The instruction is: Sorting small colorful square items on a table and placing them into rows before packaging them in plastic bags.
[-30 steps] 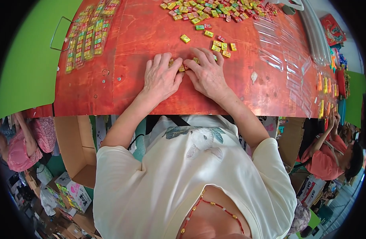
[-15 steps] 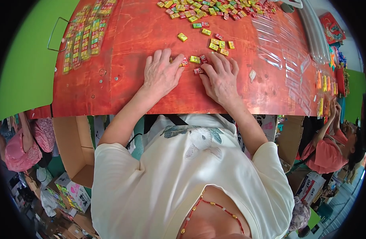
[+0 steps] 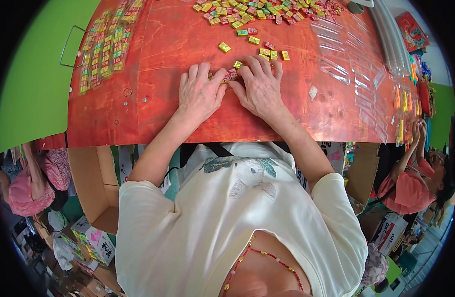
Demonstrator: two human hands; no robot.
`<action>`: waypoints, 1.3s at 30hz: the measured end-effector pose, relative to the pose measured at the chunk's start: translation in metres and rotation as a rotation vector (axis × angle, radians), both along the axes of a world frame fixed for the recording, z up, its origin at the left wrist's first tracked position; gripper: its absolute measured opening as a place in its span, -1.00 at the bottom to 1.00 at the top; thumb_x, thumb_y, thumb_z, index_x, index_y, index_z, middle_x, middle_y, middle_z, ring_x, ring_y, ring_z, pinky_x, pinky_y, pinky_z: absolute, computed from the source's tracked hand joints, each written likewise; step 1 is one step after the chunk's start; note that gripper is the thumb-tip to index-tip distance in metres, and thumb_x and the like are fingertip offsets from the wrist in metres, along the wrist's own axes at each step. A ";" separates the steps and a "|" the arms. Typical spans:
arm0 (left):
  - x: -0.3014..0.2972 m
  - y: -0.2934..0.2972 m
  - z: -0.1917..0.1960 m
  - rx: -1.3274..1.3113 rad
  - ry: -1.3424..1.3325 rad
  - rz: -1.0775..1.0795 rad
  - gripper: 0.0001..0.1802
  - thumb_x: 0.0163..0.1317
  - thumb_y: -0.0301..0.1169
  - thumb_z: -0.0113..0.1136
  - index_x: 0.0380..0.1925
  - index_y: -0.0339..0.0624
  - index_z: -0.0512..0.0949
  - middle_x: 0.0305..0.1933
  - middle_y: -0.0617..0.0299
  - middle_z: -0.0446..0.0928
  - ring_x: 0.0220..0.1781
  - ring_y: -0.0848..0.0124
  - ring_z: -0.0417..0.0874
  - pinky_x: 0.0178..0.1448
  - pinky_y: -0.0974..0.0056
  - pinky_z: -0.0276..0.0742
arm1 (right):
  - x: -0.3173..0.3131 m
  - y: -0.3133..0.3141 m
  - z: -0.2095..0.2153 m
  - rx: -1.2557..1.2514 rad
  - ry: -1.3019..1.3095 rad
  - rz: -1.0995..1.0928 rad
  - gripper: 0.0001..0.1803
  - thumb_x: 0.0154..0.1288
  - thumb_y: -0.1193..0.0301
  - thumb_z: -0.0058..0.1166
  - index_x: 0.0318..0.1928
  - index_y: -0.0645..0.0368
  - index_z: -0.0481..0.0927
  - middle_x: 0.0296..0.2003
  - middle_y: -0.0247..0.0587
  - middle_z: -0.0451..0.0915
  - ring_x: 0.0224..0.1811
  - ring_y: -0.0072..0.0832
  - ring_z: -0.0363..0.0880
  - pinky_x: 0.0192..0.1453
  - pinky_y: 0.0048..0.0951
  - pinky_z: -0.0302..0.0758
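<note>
Between my two hands lies a short row of small red and yellow boxes (image 3: 231, 74) on the red table (image 3: 188, 126). My left hand (image 3: 200, 91) has bent fingers, its thumb and forefinger closed against the row's left end. From the other side my right hand (image 3: 259, 89) presses thumb and curled fingers against the right end. One yellow box (image 3: 238, 64) sits just beyond the row, close to my right fingertips. My fingers partly hide the boxes in the row.
Farther off are a few loose boxes (image 3: 224, 47) and a large heap (image 3: 247, 12). Filled clear strips (image 3: 106, 49) lie far left; empty clear plastic trays (image 3: 331, 64) lie right. At the right edge another person's hands (image 3: 419, 131) work near yellow and orange items (image 3: 400, 131).
My right hand has moved left, close to my left hand. The boxes that lay spread between them are now gathered together in a row.
</note>
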State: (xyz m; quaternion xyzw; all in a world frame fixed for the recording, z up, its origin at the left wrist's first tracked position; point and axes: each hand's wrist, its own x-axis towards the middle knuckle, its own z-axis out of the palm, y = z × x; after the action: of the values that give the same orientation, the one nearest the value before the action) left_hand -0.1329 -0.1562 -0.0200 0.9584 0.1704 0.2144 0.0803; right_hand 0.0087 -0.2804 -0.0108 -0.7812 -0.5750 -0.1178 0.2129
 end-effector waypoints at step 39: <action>-0.039 0.002 0.026 -0.226 0.196 0.098 -0.36 0.25 -0.34 0.28 0.34 -0.16 0.38 0.21 -0.01 0.35 0.18 0.00 0.49 0.18 0.01 0.53 | 0.165 -0.114 -0.006 -0.012 -0.173 -0.426 -0.43 0.33 0.20 0.18 0.30 0.10 0.44 0.35 -0.02 0.37 0.33 -0.11 0.39 0.36 -0.02 0.27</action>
State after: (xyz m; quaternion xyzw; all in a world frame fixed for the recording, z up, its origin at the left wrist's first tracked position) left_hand -0.1723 -0.1540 0.0055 0.9502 0.2469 0.1032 0.1599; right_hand 0.1733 -0.3946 -0.0170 -0.8731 -0.4138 -0.2233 0.1286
